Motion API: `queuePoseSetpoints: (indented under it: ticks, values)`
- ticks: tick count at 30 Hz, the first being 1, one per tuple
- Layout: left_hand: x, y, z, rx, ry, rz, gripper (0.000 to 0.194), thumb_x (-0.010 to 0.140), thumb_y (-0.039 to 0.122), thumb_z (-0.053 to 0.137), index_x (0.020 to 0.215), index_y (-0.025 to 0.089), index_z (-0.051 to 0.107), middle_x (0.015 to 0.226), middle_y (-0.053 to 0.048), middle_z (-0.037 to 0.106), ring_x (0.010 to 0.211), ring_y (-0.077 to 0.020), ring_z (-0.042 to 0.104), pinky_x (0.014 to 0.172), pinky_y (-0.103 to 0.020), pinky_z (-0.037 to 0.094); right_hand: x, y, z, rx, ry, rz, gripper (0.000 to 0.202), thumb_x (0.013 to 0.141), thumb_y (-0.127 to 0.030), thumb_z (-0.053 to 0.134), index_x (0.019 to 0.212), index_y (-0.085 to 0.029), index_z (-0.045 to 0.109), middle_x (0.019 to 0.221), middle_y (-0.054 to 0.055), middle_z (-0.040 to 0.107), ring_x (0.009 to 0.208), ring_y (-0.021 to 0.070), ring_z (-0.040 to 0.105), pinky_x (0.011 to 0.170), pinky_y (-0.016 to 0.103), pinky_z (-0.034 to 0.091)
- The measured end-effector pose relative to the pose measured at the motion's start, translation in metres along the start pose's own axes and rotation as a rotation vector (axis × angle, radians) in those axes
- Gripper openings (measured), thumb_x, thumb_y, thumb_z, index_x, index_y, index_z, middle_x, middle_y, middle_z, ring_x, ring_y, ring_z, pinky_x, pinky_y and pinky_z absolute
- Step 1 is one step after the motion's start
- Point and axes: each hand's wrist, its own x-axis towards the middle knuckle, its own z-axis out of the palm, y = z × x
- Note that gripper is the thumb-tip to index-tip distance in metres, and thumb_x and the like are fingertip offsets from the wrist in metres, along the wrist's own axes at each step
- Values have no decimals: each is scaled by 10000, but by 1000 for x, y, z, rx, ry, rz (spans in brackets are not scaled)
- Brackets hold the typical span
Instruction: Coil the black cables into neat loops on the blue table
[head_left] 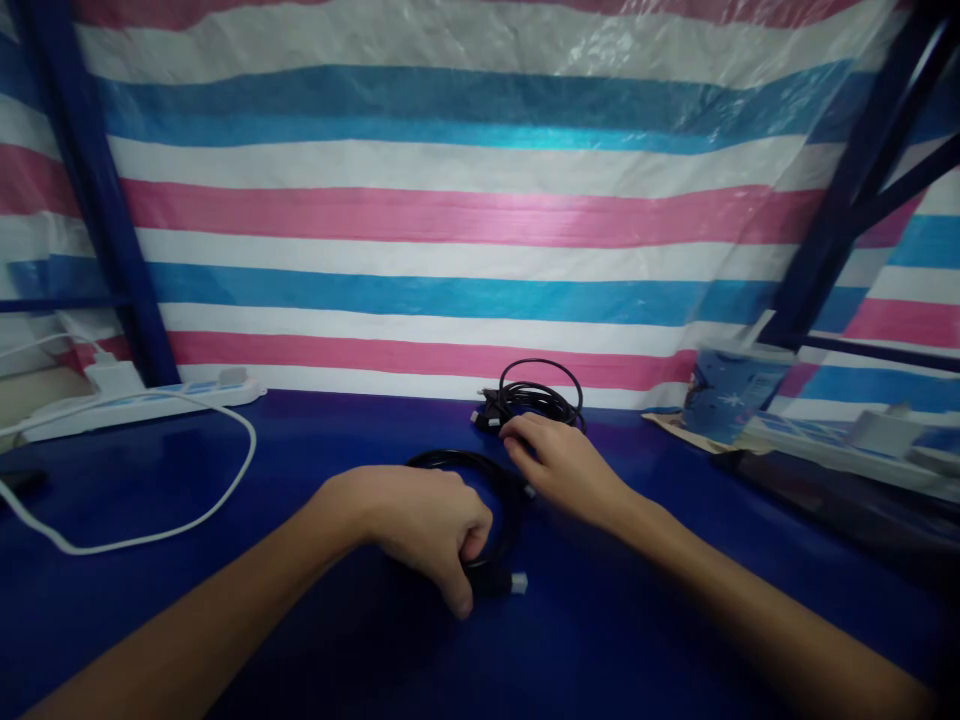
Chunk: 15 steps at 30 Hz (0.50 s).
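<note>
Two coiled black cables lie on a dark blue tabletop. My left hand (424,525) is curled over the near cable (514,495), its thumb and finger closed beside a black plug with a silver metal end (519,583). The hand covers the left part of that coil. Farther back, my right hand (566,465) reaches to the second cable (551,395), its fingers closed at the coil's front edge next to a plug (484,421). Its fingertips partly hide what they pinch. Another small silver tip (529,491) pokes out of the near coil, below my right thumb.
At the left a white power strip (180,402) holds a charger (114,377), and a white cord (251,450) loops over the table (300,640). A blue patterned cup with a straw (731,390) and a second power strip (814,440) stand right. Striped sheeting (450,220) hangs behind.
</note>
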Motion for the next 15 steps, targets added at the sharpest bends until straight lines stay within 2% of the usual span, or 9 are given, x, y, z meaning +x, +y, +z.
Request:
queuePoseSetpoints:
  ticks: [2,5,8,10,12,15]
  values:
    - [2,0,1,-23,66,42,192,615,299,663,616,201,498,539,50,484,454,-98,404,402,-225,239,0,-5,-3,-9,-27,-17,256,884,-224,398,937,-154,638,931,94,649,833,203,593,720,327,406]
    - [4,-2,-3,-154,247,111,239,642,282,627,543,177,437,501,53,408,460,-80,356,422,-223,232,0,-7,-10,80,-50,-67,240,884,-233,406,890,-158,635,879,72,654,790,185,587,696,313,402]
    - [6,-4,-6,-445,433,146,276,710,367,608,583,165,469,525,55,398,490,-69,347,442,-207,240,3,-3,-15,368,65,12,219,877,-278,431,852,-171,620,848,51,647,745,159,578,657,284,413]
    - [8,-4,-5,-545,418,153,257,732,375,595,619,160,510,539,50,439,500,-68,376,448,-197,258,5,0,-16,574,107,129,203,860,-295,444,848,-172,606,831,44,636,664,138,566,583,262,415]
    - [13,-3,0,-521,359,145,217,725,342,601,632,159,530,550,44,483,506,-72,415,453,-194,278,6,1,-15,680,45,205,186,843,-292,454,846,-170,594,807,39,624,580,121,540,505,247,393]
    - [21,-3,10,-461,325,140,192,712,324,616,638,159,552,573,35,532,523,-80,472,479,-197,310,5,1,-10,566,-56,186,187,848,-280,447,829,-169,596,784,38,619,586,126,534,513,251,380]
